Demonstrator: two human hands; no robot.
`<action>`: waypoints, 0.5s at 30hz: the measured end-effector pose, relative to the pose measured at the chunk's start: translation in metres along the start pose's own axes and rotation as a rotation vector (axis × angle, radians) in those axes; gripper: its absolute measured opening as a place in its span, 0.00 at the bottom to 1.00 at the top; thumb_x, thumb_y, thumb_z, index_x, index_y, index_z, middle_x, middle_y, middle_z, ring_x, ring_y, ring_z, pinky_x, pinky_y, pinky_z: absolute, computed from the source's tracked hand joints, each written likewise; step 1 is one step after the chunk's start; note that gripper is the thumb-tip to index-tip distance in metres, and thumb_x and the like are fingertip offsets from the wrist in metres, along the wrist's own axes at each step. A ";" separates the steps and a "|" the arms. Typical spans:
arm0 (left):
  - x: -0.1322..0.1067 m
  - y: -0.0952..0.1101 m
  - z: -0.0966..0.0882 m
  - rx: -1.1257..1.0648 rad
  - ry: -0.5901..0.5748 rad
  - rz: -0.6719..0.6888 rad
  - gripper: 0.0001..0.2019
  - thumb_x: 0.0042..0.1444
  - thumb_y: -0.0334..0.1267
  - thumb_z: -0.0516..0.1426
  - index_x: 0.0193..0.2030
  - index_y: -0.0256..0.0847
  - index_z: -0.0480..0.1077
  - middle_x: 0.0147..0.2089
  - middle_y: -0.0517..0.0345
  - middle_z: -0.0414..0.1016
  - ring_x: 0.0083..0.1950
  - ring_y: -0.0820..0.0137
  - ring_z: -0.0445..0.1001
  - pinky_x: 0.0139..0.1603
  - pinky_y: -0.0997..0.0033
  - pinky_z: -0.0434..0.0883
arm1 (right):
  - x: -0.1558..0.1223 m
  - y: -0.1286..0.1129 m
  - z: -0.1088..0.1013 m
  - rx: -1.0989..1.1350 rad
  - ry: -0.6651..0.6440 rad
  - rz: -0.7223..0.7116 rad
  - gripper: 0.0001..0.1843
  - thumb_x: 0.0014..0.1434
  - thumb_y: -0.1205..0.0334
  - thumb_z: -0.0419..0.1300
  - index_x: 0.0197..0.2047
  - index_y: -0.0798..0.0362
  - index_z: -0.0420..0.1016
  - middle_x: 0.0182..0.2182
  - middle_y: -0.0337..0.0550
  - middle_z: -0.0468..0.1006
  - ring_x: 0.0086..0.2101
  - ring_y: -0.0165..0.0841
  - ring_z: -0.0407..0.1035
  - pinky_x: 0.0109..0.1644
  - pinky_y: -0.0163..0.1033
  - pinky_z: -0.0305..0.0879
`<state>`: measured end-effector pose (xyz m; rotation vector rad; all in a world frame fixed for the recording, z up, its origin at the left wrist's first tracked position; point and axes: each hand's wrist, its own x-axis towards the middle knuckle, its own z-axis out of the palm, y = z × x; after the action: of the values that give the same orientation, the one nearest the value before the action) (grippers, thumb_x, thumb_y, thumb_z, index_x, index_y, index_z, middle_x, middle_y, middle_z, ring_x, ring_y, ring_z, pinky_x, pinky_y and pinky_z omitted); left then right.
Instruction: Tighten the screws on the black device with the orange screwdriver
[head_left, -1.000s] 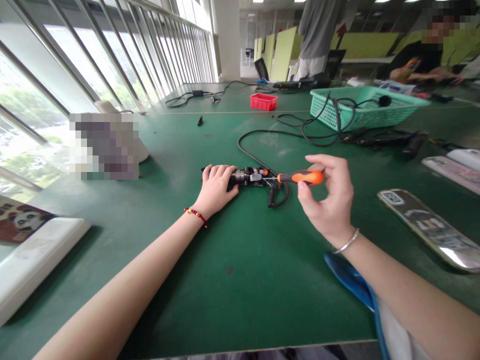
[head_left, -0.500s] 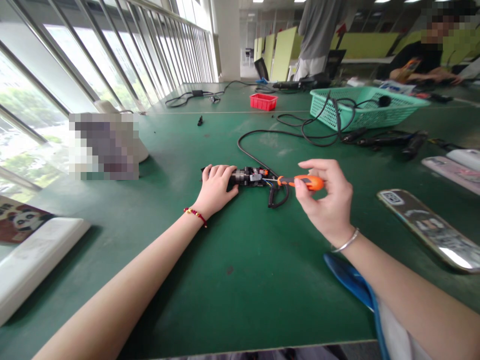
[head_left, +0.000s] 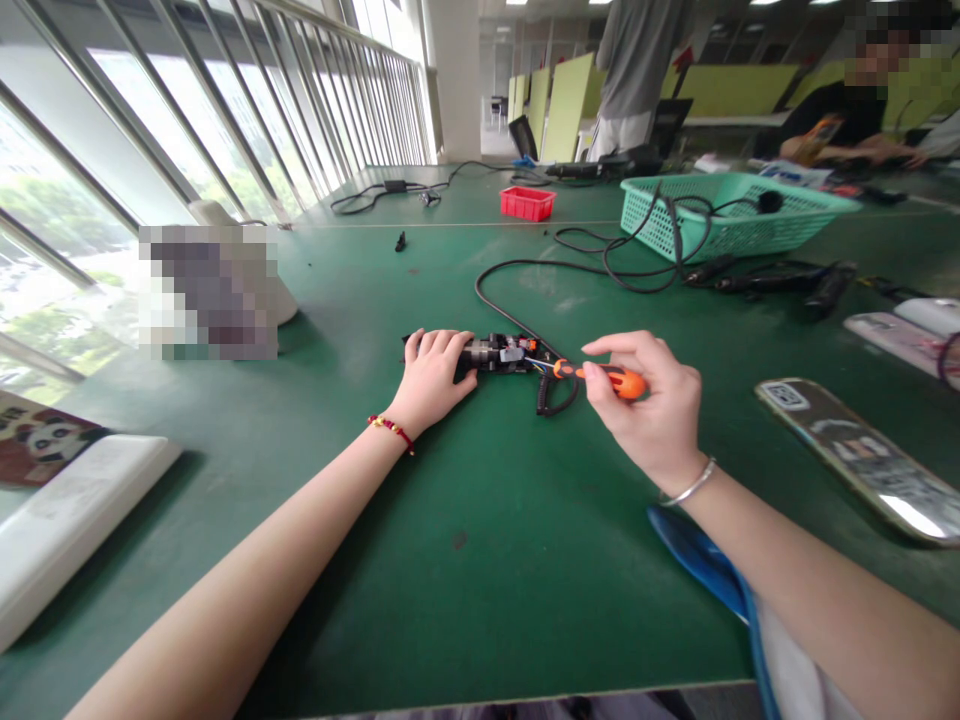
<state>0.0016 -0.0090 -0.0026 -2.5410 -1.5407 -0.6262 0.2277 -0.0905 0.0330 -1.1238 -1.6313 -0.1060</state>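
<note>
A black corded device [head_left: 489, 354] lies on the green table, its right end bare with small coloured wires and a grey part showing. My left hand [head_left: 436, 372] is wrapped over the device's left end and presses it to the tabletop. Between the thumb and fingers of my right hand [head_left: 651, 400] sits an orange and dark screwdriver [head_left: 611, 379]. Its shaft points left into the wired end of the device; I cannot tell what exactly the tip touches. A black coiled cord sleeve [head_left: 542, 394] rests just below that end.
Behind stand a red tray [head_left: 527, 204] and a green basket [head_left: 739, 215] with black cable [head_left: 517, 264] trailing from it. At right lies a phone [head_left: 855, 455]; at left, a white box [head_left: 82, 525]. A seated person [head_left: 844, 125] works at the far right.
My right hand has dipped slightly and shifted a little left, and the screwdriver's handle is now tilted lower. My left hand and the device have stayed in place.
</note>
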 end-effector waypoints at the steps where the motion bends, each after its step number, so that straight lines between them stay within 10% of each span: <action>1: 0.000 0.000 0.000 -0.001 -0.001 -0.002 0.20 0.58 0.40 0.51 0.57 0.39 0.63 0.56 0.49 0.69 0.60 0.58 0.62 0.68 0.50 0.48 | 0.000 0.000 0.000 0.009 0.012 -0.011 0.08 0.53 0.62 0.61 0.38 0.50 0.72 0.25 0.37 0.73 0.29 0.33 0.68 0.36 0.40 0.68; 5: 0.000 0.000 0.000 0.000 -0.002 -0.004 0.20 0.58 0.40 0.51 0.57 0.39 0.63 0.56 0.49 0.69 0.60 0.58 0.62 0.68 0.50 0.48 | 0.001 0.003 0.001 0.050 0.060 -0.086 0.18 0.51 0.65 0.60 0.47 0.50 0.68 0.40 0.44 0.75 0.38 0.35 0.71 0.42 0.43 0.69; 11: 0.000 0.000 0.000 -0.009 -0.003 -0.005 0.20 0.58 0.40 0.51 0.57 0.39 0.63 0.56 0.49 0.69 0.60 0.58 0.62 0.68 0.50 0.48 | 0.001 0.001 0.000 0.017 0.003 0.059 0.07 0.54 0.60 0.61 0.38 0.49 0.71 0.24 0.36 0.72 0.27 0.31 0.68 0.34 0.39 0.67; 15: 0.000 0.001 0.000 -0.009 -0.003 -0.007 0.20 0.57 0.40 0.51 0.57 0.40 0.63 0.55 0.49 0.69 0.60 0.58 0.62 0.68 0.50 0.48 | 0.001 0.002 0.000 0.032 0.040 -0.005 0.14 0.52 0.63 0.61 0.43 0.49 0.70 0.34 0.41 0.76 0.33 0.34 0.70 0.38 0.41 0.68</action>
<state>0.0022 -0.0094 -0.0022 -2.5452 -1.5522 -0.6320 0.2292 -0.0888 0.0329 -1.0871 -1.5949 -0.1049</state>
